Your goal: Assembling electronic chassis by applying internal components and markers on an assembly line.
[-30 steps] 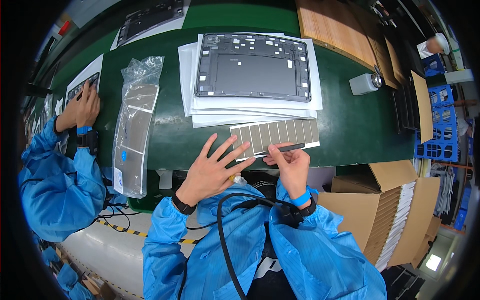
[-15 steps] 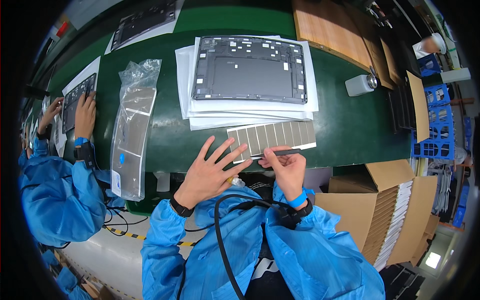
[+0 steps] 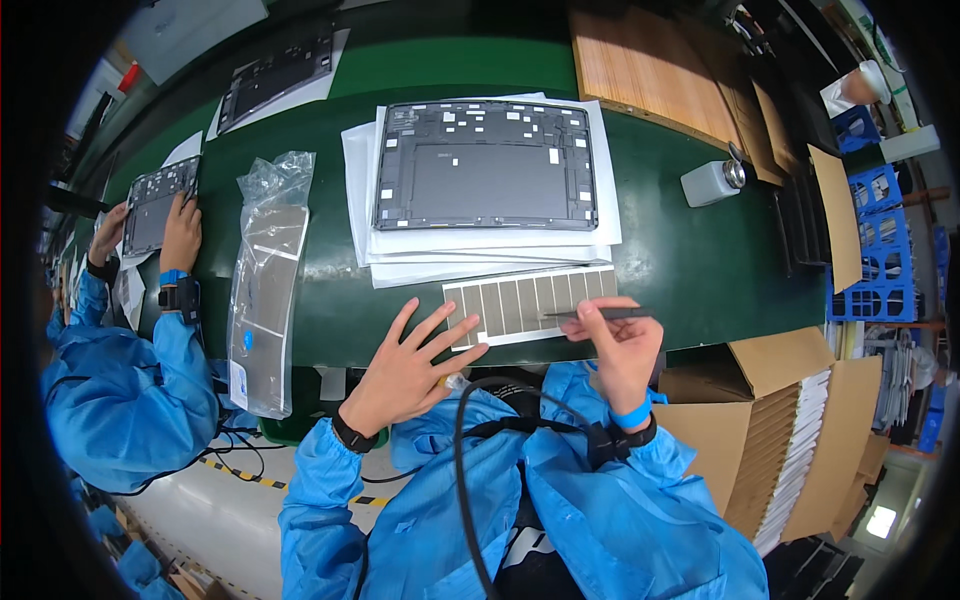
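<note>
My left hand (image 3: 400,375) lies with fingers spread, its fingertips on the left end of a sheet of grey-brown rectangular strips (image 3: 530,297) with white borders. In my right hand (image 3: 628,360) is a pair of dark tweezers (image 3: 625,313), pinched between thumb and fingers. Their tips point left over the right half of the sheet; whether they grip anything is too small to tell. Just beyond the sheet, a dark grey device panel (image 3: 490,190) with small white patches rests on a stack of white sheets (image 3: 400,272).
Left of me lies a clear plastic bag (image 3: 268,270) with larger grey pieces. A co-worker's hands (image 3: 180,240) handle a similar panel (image 3: 150,215). To the right are a white bottle (image 3: 712,184), a wooden board (image 3: 650,75) and an open cardboard box (image 3: 705,440).
My right hand has moved right with the tweezers, away from my left fingertips. My left hand remains spread at the sheet's left end. The whole view has shifted slightly.
</note>
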A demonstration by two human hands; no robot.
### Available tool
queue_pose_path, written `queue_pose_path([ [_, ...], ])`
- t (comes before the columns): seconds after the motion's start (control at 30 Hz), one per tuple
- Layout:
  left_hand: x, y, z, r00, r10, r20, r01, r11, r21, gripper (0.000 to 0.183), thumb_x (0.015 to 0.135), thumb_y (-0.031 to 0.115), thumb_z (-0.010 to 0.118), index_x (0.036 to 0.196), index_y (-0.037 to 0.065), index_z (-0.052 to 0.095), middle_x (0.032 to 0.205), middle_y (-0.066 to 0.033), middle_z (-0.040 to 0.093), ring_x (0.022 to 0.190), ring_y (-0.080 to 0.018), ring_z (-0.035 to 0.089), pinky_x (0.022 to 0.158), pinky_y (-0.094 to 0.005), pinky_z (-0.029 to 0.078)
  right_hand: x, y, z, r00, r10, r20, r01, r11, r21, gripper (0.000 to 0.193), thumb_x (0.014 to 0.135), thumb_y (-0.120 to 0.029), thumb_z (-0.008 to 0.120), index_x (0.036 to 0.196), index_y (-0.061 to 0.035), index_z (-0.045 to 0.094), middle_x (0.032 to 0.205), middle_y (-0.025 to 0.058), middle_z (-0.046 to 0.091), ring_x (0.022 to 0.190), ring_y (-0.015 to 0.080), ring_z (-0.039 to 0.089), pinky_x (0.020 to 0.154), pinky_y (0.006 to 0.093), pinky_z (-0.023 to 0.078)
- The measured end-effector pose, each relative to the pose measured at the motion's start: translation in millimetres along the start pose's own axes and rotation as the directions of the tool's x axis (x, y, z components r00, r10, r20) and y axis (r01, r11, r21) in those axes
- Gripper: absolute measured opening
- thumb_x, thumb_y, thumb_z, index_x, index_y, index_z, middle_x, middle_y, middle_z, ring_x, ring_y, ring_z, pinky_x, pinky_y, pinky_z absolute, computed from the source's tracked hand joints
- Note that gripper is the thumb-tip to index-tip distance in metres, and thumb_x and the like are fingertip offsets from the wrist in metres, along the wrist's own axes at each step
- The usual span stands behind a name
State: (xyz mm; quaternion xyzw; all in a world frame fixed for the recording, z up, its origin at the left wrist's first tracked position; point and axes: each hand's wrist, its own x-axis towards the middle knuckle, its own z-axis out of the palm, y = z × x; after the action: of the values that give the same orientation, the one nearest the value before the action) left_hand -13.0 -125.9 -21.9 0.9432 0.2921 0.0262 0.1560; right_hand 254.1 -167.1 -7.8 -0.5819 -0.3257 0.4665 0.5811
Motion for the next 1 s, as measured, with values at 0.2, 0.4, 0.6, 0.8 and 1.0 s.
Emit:
queue_pose_path([
  [0.2,8,10,-5,0.998,-0.031,-0.055,0.027,0.997,-0.07,0.058,0.084,0.013,0.064,0.14,0.025,0.054,0.155,-0.002,0.038,0.147,-0.0309,0.027,0.122,-0.055,0.016,10,21,-21,0.999,0.027,0.024,-0.027,0.999,0.031,0.015,0.092,-0.003,0.068,0.099,0.009,0.063,0.084,0.014,0.07,0.077,0.0207,0.072,0.069,0.0277,0.059],
  [0.4,10,13,-3,0.912,-0.211,-0.351,0.059,0.916,-0.397,0.038,0.081,0.001,0.067,0.119,0.005,0.068,0.086,-0.0111,0.061,0.085,-0.025,0.061,0.072,-0.0364,0.047,4,18,-22,0.997,-0.02,0.071,0.011,0.993,0.119,0.013,0.092,-0.002,0.067,0.099,0.0085,0.063,0.084,0.0152,0.07,0.075,0.0226,0.072,0.068,0.0293,0.06],
  [0.6,60,36,-12,0.753,-0.223,-0.619,-0.161,0.85,-0.501,0.038,0.07,0.014,0.086,0.105,0.006,0.075,0.055,-0.0047,0.05,0.046,-0.0169,0.046,0.046,-0.031,0.035,-2,-3,-18,0.991,0.048,0.125,-0.072,0.977,0.2,0.013,0.093,-0.004,0.064,0.098,0.0074,0.063,0.084,0.0172,0.07,0.073,0.0246,0.073,0.066,0.0312,0.061],
  [0.8,70,33,-22,0.772,-0.108,-0.627,-0.209,0.888,-0.41,0.042,0.071,0.018,0.086,0.111,0.012,0.075,0.054,-0.0028,0.048,0.045,-0.0154,0.043,0.044,-0.0299,0.032,-3,-12,-22,0.974,0.079,0.21,-0.129,0.963,0.237,0.013,0.094,-0.007,0.063,0.098,0.0061,0.063,0.084,0.0184,0.071,0.072,0.0247,0.073,0.064,0.0316,0.06],
  [1.0,73,30,-37,0.845,-0.046,-0.533,-0.214,0.884,-0.415,0.034,0.073,0.014,0.084,0.106,0.014,0.077,0.055,-0.0027,0.054,0.045,-0.0149,0.048,0.043,-0.0296,0.033,0,-12,-25,0.966,0.121,0.229,-0.184,0.943,0.278,0.015,0.094,-0.008,0.064,0.098,0.0059,0.064,0.085,0.0187,0.071,0.071,0.0235,0.073,0.063,0.0304,0.06],
])
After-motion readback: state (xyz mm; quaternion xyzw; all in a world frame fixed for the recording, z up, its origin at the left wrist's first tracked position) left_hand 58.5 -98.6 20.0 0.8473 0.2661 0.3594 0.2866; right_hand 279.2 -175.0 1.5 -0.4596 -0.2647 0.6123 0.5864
